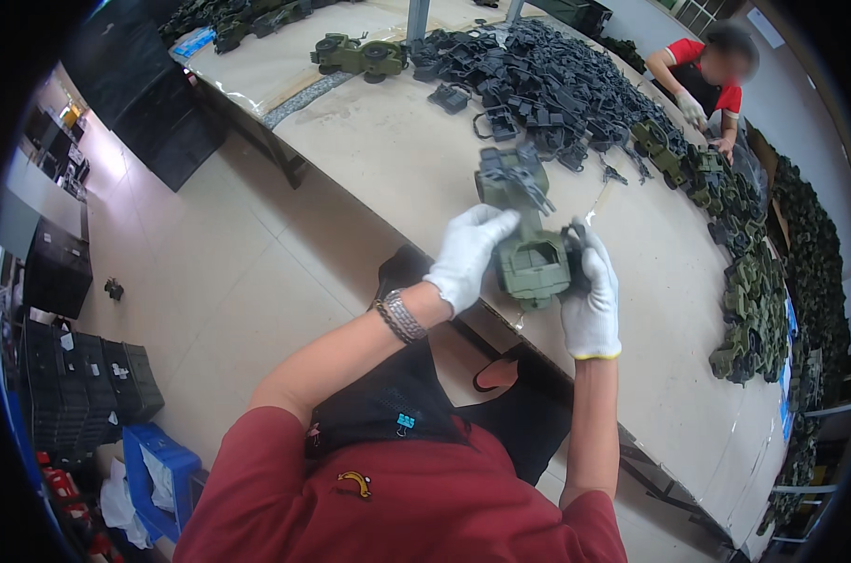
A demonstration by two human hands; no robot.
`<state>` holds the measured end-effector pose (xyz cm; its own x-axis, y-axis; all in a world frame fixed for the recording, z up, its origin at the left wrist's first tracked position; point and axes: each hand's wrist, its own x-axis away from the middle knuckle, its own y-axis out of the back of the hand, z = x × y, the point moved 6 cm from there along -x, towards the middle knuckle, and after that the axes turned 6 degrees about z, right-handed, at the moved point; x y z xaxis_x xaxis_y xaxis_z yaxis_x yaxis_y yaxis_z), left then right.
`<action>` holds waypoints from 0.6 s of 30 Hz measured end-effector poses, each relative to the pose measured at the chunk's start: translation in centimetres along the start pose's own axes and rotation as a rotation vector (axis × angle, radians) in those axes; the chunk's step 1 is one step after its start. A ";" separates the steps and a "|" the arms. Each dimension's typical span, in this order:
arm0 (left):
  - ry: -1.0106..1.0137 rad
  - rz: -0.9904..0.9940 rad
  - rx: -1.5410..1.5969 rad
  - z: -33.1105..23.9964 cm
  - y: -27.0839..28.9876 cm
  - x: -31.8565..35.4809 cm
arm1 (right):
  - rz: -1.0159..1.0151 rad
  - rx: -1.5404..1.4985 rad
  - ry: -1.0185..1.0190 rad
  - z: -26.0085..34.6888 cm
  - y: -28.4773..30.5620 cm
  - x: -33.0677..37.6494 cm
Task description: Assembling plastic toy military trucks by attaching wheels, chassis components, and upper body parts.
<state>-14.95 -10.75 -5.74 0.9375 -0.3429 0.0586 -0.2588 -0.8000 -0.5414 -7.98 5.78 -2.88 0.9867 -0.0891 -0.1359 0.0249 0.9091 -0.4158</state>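
Between my two white-gloved hands is an olive-green toy truck [535,272], lifted above the near edge of the table. A dark grey forked part [517,178] sits on its far end; how it is joined there I cannot make out. My left hand [468,255] grips the truck's left side, thumb toward its middle. My right hand [592,298] is closed around the right side by a dark wheel, its fingers partly hidden. Past the truck lies a large heap of dark grey plastic parts [547,80], a few strays at its near edge.
The pale table [425,169] slants across the view. Finished-looking green toy vehicles [754,291] line its right side; another green vehicle [360,56] stands at the far left. A co-worker [702,80] handles things at the far right. Black crates [88,375] and a blue bin [158,479] stand on the floor.
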 end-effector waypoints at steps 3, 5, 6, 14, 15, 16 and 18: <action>0.116 -0.198 -0.132 2.7 0.1 0.9 | -0.122 -0.030 -0.052 -1.1 2.2 1.9; 0.145 -0.249 -0.150 3.8 -0.5 1.6 | -0.164 0.134 0.005 -0.7 2.8 2.7; 0.145 -0.248 -0.036 3.9 -1.1 2.2 | -0.201 0.301 0.051 -0.3 2.8 3.3; 0.475 0.479 0.674 4.3 -5.7 4.0 | -0.236 1.029 0.628 6.6 -4.0 7.5; 0.465 0.485 0.664 4.5 -5.6 4.1 | -0.245 1.030 0.608 6.8 -4.1 7.6; 0.483 0.475 0.668 5.0 -5.3 4.1 | -0.206 1.004 0.666 7.2 -4.5 8.0; 0.297 0.574 0.603 4.2 -4.9 3.4 | -0.164 0.975 0.720 7.4 -4.8 8.6</action>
<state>-9.53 -5.92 -6.42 0.5797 -0.7927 -0.1884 -0.4262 -0.0980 -0.8993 1.63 3.66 4.64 0.6541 -0.1551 -0.7404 0.5560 0.7622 0.3315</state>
